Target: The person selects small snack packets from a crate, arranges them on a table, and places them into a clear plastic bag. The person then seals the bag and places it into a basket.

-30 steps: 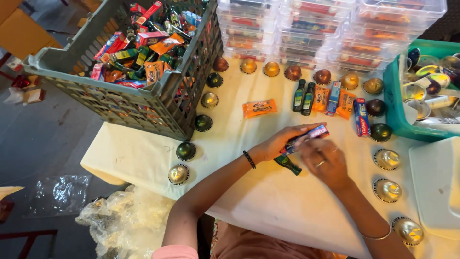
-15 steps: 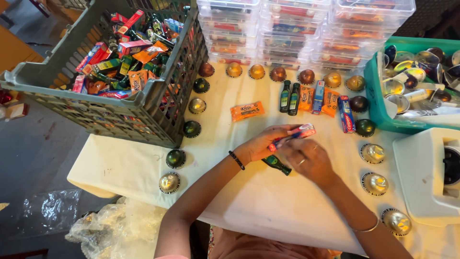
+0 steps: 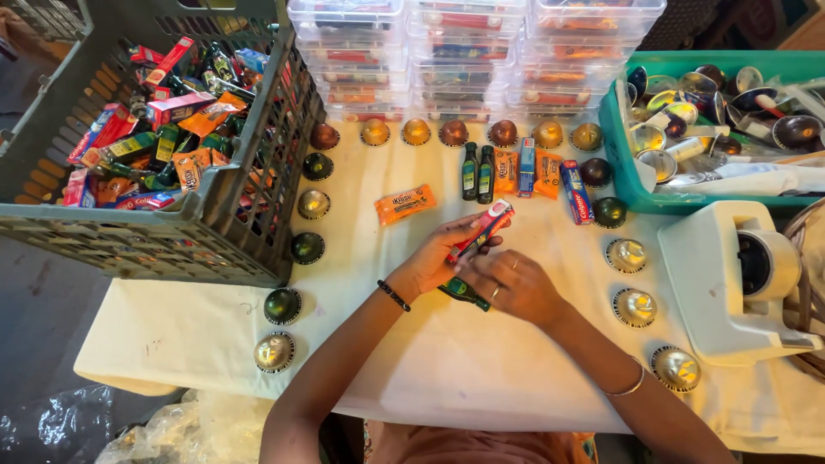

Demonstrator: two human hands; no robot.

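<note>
My left hand [image 3: 434, 255] holds a small red and blue toothpaste box [image 3: 479, 230] over the middle of the cloth-covered table [image 3: 430, 369]. A small dark green bottle [image 3: 465, 294] lies tucked under both hands. My right hand [image 3: 516, 283] rests just right of the left hand, its fingers touching the lower end of the box and the bottle. Just beyond the hands stand two green bottles [image 3: 478, 172], two orange packets [image 3: 527, 174] and two more toothpaste boxes [image 3: 577, 191] in a row. A lone orange packet [image 3: 404, 204] lies to the left.
A grey crate [image 3: 215, 223] full of small packets sits at far left. Clear stacked boxes [image 3: 473, 51] line the back. A teal bin [image 3: 636, 185] of round capsules stands at right, beside a white machine [image 3: 730, 283]. Several round capsules [image 3: 282, 306] ring the work area.
The hands stay on the toothpaste box, which has tipped slightly more upright. The view has shifted a little, so everything sits further left and lower in frame.
</note>
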